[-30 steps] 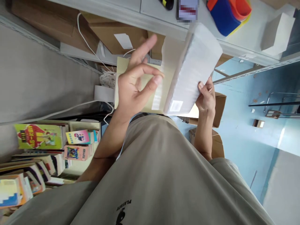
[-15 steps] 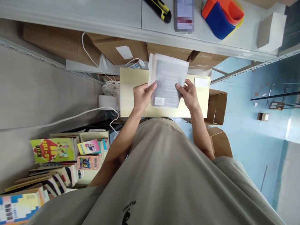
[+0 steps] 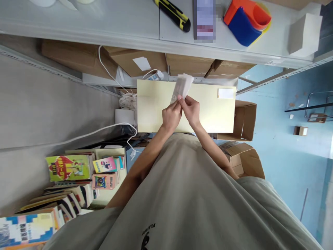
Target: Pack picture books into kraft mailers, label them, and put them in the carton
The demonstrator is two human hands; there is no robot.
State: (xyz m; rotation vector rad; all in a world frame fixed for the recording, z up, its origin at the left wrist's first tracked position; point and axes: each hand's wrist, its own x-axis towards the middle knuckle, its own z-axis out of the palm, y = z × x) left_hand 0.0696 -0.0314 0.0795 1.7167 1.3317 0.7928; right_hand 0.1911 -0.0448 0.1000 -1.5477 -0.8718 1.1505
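Note:
My left hand [image 3: 171, 117] is closed on the lower left side of a book [image 3: 179, 88] wrapped in a whitish, see-through cover. From the right, my right hand [image 3: 191, 109] pinches its lower corner, thumb on top, with the fingertips of both hands close together. The book is turned so that only a narrow slanted strip of it shows. It is held above a pale yellow board [image 3: 151, 116], and what is under my fingers is hidden. A small white stack of cards or labels [image 3: 225, 93] lies on the board's right end.
On the grey shelf [image 3: 117, 31] above are a utility knife [image 3: 173, 15], a phone [image 3: 204, 21], a tape dispenser [image 3: 247, 22] and a white block [image 3: 305, 34]. Cardboard boxes [image 3: 188, 64] stand beneath it. Books [image 3: 69, 168] fill the lower left; open cartons [image 3: 246, 121] stand right.
The book has turned from its broad face to a narrow slanted view. My right hand has moved left, close to my left hand, which has shifted slightly right and down.

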